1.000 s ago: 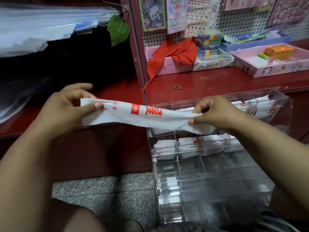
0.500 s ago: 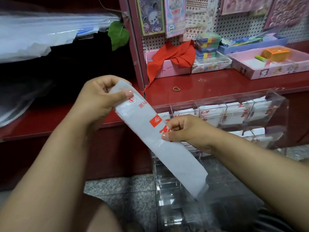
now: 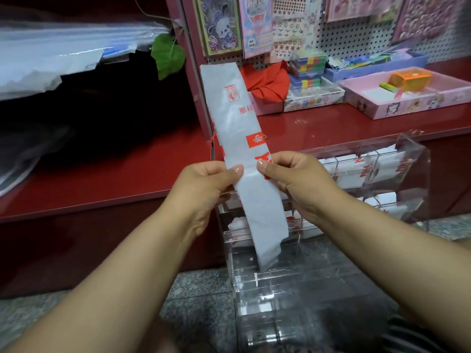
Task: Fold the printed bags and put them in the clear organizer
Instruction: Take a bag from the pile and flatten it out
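step: folding | my left hand point(image 3: 204, 184) and right hand point(image 3: 293, 174) both pinching printed bag point(image 3: 239, 128) mid-strip, holding it upright to halve it | clear organizer point(image 3: 397, 174) sitting just behind for drop-in

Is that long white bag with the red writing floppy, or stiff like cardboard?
Probably floppy. The printed bag is pinched at its middle by the left hand and the right hand, and its lower end curls and sags over the clear organizer. It looks thin and likely very light. Its smooth plastic sheen suggests it may be slippery.
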{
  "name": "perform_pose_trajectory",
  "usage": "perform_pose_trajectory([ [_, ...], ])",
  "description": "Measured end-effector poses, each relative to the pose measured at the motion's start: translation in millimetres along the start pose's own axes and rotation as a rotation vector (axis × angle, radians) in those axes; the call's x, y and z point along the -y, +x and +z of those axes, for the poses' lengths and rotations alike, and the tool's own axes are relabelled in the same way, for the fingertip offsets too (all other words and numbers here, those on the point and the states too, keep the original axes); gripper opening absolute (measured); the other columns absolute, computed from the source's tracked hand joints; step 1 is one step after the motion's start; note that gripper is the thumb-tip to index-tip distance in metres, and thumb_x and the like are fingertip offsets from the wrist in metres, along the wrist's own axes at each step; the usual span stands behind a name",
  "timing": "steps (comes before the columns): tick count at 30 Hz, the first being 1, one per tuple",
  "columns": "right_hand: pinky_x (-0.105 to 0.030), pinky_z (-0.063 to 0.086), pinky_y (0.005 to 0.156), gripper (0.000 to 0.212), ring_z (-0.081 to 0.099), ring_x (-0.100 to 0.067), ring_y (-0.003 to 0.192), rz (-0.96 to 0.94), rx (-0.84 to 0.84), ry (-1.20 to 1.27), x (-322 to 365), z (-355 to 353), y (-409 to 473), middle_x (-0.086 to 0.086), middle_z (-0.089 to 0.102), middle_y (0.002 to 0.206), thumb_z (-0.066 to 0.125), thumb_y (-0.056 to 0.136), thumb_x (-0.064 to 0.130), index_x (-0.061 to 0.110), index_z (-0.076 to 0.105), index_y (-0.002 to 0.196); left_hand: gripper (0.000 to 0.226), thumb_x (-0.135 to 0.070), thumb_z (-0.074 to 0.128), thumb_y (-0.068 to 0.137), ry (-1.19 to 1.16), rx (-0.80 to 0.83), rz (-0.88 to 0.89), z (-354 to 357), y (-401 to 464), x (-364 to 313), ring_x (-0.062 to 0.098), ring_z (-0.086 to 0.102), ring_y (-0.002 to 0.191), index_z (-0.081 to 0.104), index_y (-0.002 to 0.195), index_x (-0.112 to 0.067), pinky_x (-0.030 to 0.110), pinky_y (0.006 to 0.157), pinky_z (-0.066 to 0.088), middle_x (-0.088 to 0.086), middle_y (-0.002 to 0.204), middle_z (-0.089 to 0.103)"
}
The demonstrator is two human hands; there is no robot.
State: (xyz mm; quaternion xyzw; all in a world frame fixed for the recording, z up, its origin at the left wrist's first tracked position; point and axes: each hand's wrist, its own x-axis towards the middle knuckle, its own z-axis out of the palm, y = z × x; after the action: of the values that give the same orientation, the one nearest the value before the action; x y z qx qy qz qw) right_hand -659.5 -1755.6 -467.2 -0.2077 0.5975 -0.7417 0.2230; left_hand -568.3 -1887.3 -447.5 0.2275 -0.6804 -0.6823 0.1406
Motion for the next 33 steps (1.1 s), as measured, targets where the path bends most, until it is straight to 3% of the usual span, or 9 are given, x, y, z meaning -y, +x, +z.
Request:
perform_pose_trajectory([
  [6,-0.022,0.048,0.054,0.017,0.056,-0.013,0.057,-0.067,-0.1,0.053,7.3,7.4,-2.6,-0.002,0.063,0.063,0.067,0.086,0.009,0.01,0.065,0.069,0.022,-0.016,0.07,0.085,0.008,-0.044,0.045,3.7,-11.9,-5.7,0.014,0.059,0.063,0.073,0.063,-0.017,0.032,0.073,0.043,0.001,0.068,0.07],
  [10,-0.026,0.049,0.061,0.014,0.057,-0.015,0.065,-0.09,-0.04,0.023,10.5,10.3,-5.8,-0.004,0.063,0.069,0.066,0.087,0.013,0.01,0.066,0.074,0.034,-0.012,0.07,0.086,0.026,-0.097,0.194,8.2,-20.0,-6.4,0.005,0.054,0.056,0.067,0.053,-0.019,0.015,0.059,0.044,-0.004,0.061,0.063],
  [11,-0.024,0.05,0.061,0.014,0.059,-0.013,0.065,-0.107,-0.011,0.01,11.6,10.5,-6.2,-0.002,0.065,0.069,0.066,0.087,0.012,0.012,0.067,0.073,0.033,-0.013,0.071,0.086,0.042,-0.14,0.254,7.1,-19.9,-6.0,0.004,0.056,0.062,0.067,0.054,-0.02,0.015,0.063,0.045,-0.005,0.068,0.064],
  [14,-0.026,0.048,0.065,0.02,0.057,-0.014,0.068,-0.173,-0.002,-0.068,14.9,8.6,-5.5,-0.007,0.064,0.072,0.069,0.084,0.008,0.015,0.067,0.066,0.015,-0.029,0.075,0.081,0.249,-0.292,0.409,-0.1,-17.8,-10.6,0.001,0.055,0.112,0.073,0.066,-0.027,0.019,0.097,0.038,-0.014,0.115,0.058],
  [15,-0.028,0.046,0.067,0.018,0.056,-0.018,0.07,-0.186,-0.006,-0.083,15.3,7.5,-4.6,-0.012,0.063,0.076,0.069,0.084,0.009,0.013,0.065,0.066,0.012,-0.029,0.074,0.082,0.275,-0.268,0.446,-1.7,-17.6,-12.7,0.0,0.054,0.116,0.074,0.069,-0.027,0.019,0.099,0.038,-0.013,0.119,0.06],
  [18,-0.031,0.043,0.069,0.02,0.051,-0.021,0.071,-0.19,-0.021,-0.094,15.2,5.0,-2.1,-0.019,0.058,0.079,0.069,0.085,0.012,0.007,0.062,0.067,0.015,-0.016,0.066,0.091,0.169,-0.169,0.44,-1.2,-17.2,-13.2,0.008,0.066,0.086,0.077,0.081,-0.015,0.022,0.081,0.052,0.007,0.094,0.075],
  [22,-0.024,0.054,0.067,0.003,0.063,-0.013,0.07,-0.119,0.037,-0.117,9.5,2.8,0.9,-0.01,0.068,0.081,0.071,0.081,0.006,0.005,0.069,0.082,0.016,-0.013,0.059,0.095,-0.066,-0.145,0.289,4.5,-9.1,-8.2,0.034,0.071,0.092,0.074,0.092,-0.007,0.045,0.082,0.057,0.02,0.095,0.074],
  [25,-0.028,0.058,0.071,0.016,0.068,-0.015,0.073,-0.012,0.07,-0.135,1.5,-1.5,5.2,-0.007,0.073,0.085,0.073,0.076,0.003,0.002,0.069,0.092,0.016,-0.006,0.056,0.095,-0.187,-0.131,0.203,7.0,-5.9,-8.9,0.024,0.071,0.079,0.071,0.096,-0.004,0.036,0.072,0.06,0.016,0.091,0.075],
  [33,-0.029,0.059,0.071,0.005,0.069,-0.018,0.072,0.053,0.042,0.041,-7.7,1.7,9.4,-0.006,0.073,0.079,0.071,0.077,0.002,0.006,0.067,0.078,0.028,0.01,0.056,0.089,-0.256,-0.056,0.187,11.6,-0.1,1.4,0.022,0.07,0.076,0.068,0.111,-0.002,0.029,0.062,0.058,0.015,0.098,0.073],
])
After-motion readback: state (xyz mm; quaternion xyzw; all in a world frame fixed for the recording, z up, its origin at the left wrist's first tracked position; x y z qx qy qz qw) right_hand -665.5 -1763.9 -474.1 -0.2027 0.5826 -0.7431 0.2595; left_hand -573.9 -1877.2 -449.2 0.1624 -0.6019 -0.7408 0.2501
